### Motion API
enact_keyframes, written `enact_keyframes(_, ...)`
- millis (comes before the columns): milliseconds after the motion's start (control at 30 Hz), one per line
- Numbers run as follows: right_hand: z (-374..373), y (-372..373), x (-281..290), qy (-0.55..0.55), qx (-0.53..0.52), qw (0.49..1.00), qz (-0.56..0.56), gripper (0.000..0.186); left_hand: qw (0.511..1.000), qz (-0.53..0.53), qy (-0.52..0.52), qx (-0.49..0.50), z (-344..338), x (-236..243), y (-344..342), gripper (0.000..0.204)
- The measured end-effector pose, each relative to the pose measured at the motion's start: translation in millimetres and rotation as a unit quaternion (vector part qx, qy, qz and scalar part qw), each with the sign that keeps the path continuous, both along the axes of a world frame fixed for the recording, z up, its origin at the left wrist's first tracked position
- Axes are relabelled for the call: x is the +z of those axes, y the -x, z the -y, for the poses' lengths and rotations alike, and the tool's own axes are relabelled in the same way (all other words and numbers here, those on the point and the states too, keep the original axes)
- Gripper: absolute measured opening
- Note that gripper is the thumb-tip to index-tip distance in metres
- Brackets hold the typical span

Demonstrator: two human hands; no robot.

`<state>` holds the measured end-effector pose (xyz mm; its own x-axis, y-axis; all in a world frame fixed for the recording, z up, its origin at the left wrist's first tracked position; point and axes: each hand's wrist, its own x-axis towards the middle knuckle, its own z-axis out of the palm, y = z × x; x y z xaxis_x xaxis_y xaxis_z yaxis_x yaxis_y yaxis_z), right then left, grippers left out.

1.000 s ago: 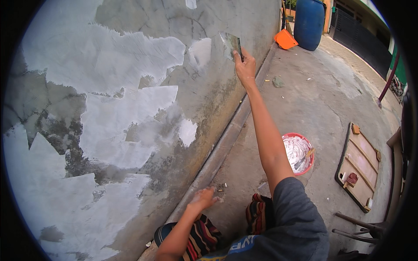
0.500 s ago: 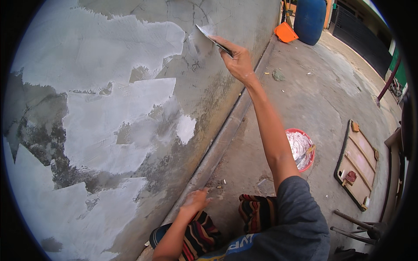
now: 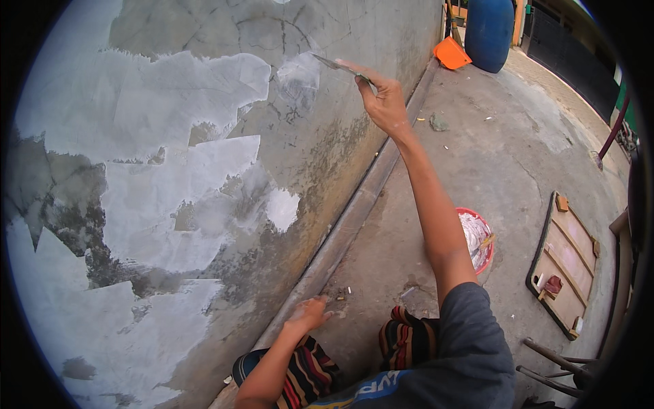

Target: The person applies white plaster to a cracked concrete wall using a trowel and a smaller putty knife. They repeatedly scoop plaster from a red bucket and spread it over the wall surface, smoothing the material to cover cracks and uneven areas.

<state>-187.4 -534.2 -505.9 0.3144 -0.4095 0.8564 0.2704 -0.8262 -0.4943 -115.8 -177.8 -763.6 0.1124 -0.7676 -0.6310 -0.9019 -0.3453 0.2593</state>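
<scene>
My right hand (image 3: 387,102) is raised in front of the grey wall (image 3: 300,163), gripping a putty knife (image 3: 332,63) whose thin flat blade points left toward the wall. By the blade is a small pale smear (image 3: 298,78) of fresh filler. Larger white filler patches (image 3: 170,88) with ragged edges cover the wall to the left. Down by my knee, my left hand (image 3: 310,313) holds nothing, its fingers loosely stretched out near the foot of the wall. To the right of my right arm, partly hidden by it, stands a red-rimmed bucket (image 3: 485,264) of white filler.
A low concrete ledge (image 3: 340,235) runs along the wall's foot. A framed wooden panel (image 3: 567,262) lies on the concrete floor (image 3: 504,170) at right, near a metal-legged stool (image 3: 555,361). Farther off are an orange dustpan (image 3: 451,53) and a blue barrel (image 3: 489,34).
My right hand and the putty knife have moved slightly right and down, and a pale smear shows left of the blade. The view has shifted a little. My left hand stays by my knee.
</scene>
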Motion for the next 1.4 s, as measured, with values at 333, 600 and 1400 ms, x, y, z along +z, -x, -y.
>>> enact_keyframes(333,-69,-75,-14,0.129,-0.139,0.979,0.069,0.062,0.999,0.012,0.037,0.007,-4,-1,-1,0.053)
enact_keyframes(600,-98,-65,-70,0.127,-0.078,0.989,0.008,0.063,0.999,0.012,-0.028,0.013,1,-1,-6,0.049)
enact_keyframes(1400,-86,-35,-12,0.109,-0.013,0.990,-0.087,0.063,0.996,0.009,0.091,-0.006,-7,10,15,0.049)
